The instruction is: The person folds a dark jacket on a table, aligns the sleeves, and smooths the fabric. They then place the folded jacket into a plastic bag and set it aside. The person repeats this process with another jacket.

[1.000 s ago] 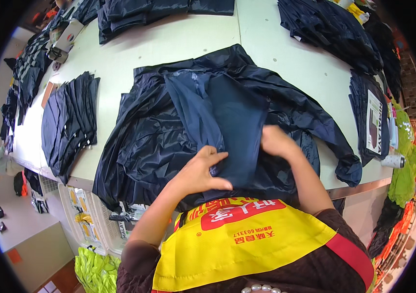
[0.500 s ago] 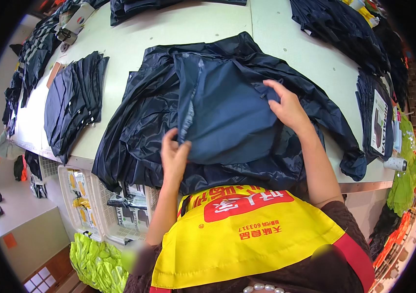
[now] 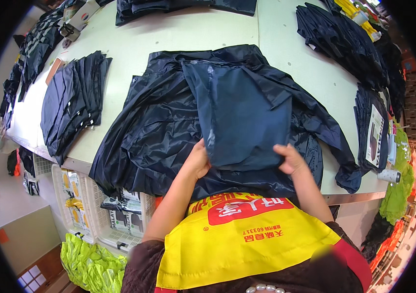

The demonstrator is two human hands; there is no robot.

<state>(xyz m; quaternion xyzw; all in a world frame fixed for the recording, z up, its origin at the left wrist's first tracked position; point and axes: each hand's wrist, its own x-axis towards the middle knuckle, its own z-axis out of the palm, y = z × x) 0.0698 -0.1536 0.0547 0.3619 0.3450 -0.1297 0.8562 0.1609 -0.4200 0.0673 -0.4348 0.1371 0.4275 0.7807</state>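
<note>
A dark navy jacket (image 3: 149, 132) of thin, shiny fabric lies spread on the table in front of me, one sleeve reaching out to the right. On top of it is a smoother, matte navy section (image 3: 249, 117), squared off, with a pale seam strip down its left side. My left hand (image 3: 199, 158) is closed on this section's lower left edge. At the lower right edge my right hand (image 3: 291, 158) pinches the fabric, thumb on top. Fingertips of both hands are partly hidden by the cloth.
Stacks of dark folded garments (image 3: 73, 97) lie on the pale table (image 3: 213, 34) to the left, far side and right. A small grey-white cylinder (image 3: 389, 176) rests at the right edge. White plastic baskets (image 3: 103, 215) with packages stand below left, beside lime-green fabric (image 3: 88, 261).
My right hand has come down and toward me to the lower right edge and closed on it. My left hand has shifted right. The matte section now lies straighter and narrower.
</note>
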